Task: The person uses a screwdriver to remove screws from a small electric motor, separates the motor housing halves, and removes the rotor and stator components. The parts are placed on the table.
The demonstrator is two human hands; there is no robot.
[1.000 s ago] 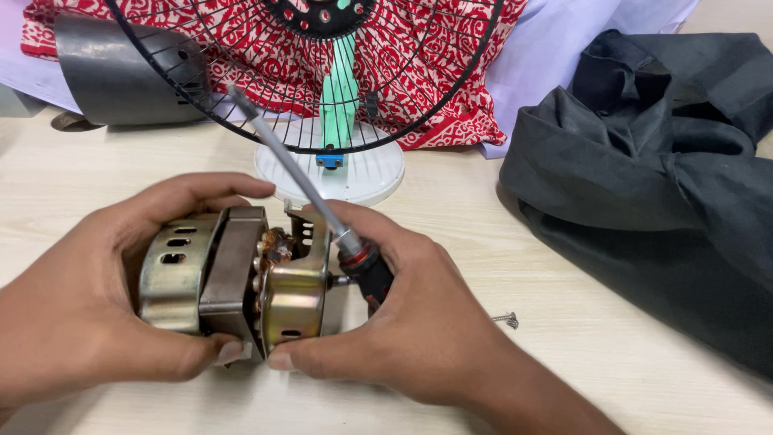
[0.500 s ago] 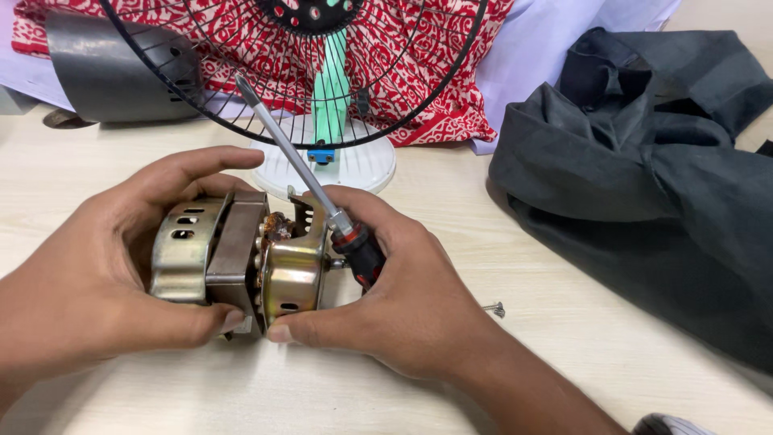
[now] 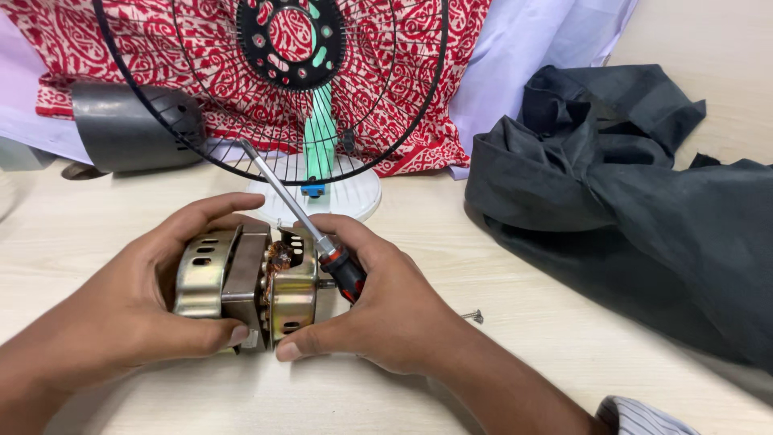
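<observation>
A metal fan motor (image 3: 241, 282) with brass-coloured end shells and copper windings lies on its side on the pale wooden table. My left hand (image 3: 137, 310) wraps its left end, thumb underneath and fingers over the top. My right hand (image 3: 378, 310) cups the motor's right end, thumb under the shell. That same hand pinches a screwdriver (image 3: 318, 238) with a red and black handle; its steel shaft points up and to the left, away from the motor.
A round black wire fan guard (image 3: 274, 89) on a white base (image 3: 354, 201) stands just behind the motor. A dark grey motor cover (image 3: 133, 125) lies at the back left. Dark cloth (image 3: 628, 201) is heaped on the right. A loose screw (image 3: 473, 316) rests beside my right wrist.
Both hands and the motor keep the same grip. The view has shifted slightly, so the motor sits a little right and lower in frame.
</observation>
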